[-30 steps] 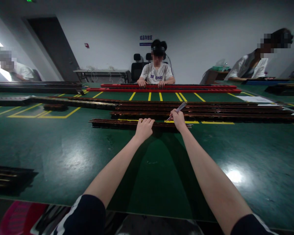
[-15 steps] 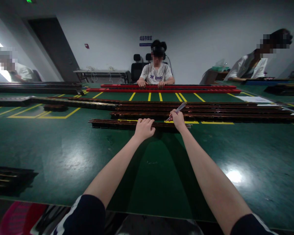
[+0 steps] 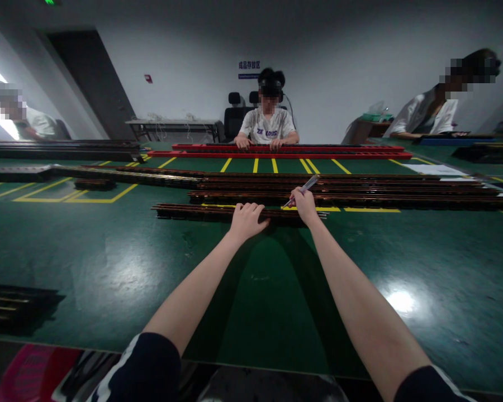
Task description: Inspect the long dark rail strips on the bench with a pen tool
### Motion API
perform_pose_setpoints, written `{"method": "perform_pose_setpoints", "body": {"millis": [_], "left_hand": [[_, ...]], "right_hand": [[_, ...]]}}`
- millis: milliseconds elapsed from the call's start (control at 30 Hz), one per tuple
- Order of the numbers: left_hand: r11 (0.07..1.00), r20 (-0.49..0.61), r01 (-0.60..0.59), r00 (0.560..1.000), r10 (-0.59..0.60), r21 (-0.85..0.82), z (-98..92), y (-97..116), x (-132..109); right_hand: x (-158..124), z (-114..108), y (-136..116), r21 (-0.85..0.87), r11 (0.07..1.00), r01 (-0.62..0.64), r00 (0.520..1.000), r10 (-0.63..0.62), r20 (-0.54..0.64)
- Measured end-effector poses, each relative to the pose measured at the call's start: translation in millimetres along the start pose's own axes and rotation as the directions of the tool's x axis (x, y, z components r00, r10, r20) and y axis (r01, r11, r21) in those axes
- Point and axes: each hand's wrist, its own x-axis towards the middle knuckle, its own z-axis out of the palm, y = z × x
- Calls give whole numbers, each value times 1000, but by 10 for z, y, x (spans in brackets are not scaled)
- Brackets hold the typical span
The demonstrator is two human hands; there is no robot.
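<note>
A short dark rail-like strip (image 3: pixel 193 213) with thin brownish bars along its length lies crosswise on the green table. My left hand (image 3: pixel 246 222) grips its middle, fingers curled over the top and far side, thumb along the near side. In my right hand (image 3: pixel 304 205) is a pen (image 3: pixel 307 183) with a clear barrel, pinched between the fingers and tilted, its tip pointing down left at the strip. Whether the tip touches the strip I cannot tell. The right wrist hides part of the strip's right end.
Just beyond lies a row of long dark strips (image 3: pixel 360 192). Red rails (image 3: pixel 339 149) lie farther back, under the hands of a person (image 3: pixel 269 123) opposite. More dark strips (image 3: pixel 17 304) sit at the near left. Other people are at both sides. A pink basket (image 3: pixel 29 371) stands below the table edge.
My left thumb has stretched out a little to the right along the strip. The right hand and pen look almost unchanged.
</note>
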Motion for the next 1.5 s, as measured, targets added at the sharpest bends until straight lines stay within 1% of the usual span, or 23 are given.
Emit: {"method": "perform_pose_setpoints", "body": {"millis": [333, 567, 767, 1167, 1367, 1500], "left_hand": [[1000, -1, -3, 1000, 3, 30, 11, -1, -2], [1000, -27, -13, 1000, 13, 26, 11, 4, -5], [1000, -11, -10, 1000, 10, 18, 7, 4, -2], [1000, 9, 14, 1000, -14, 22, -5, 44, 7], [999, -11, 19, 1000, -19, 28, 9, 50, 7], [999, -9, 25, 1000, -24, 31, 13, 46, 5]], "right_hand": [[-6, 0, -8, 13, 1000, -7, 1000, 6, 0], [-30, -5, -36, 10, 1000, -15, 1000, 15, 2], [-28, -6, -39, 9, 1000, -15, 1000, 15, 7], [0, -11, -7, -36, 998, 47, 999, -47, 12], [-3, -6, -39, -44, 999, 13, 1000, -13, -7], [-6, -5, -44, -38, 999, 16, 1000, -17, -15]]}}
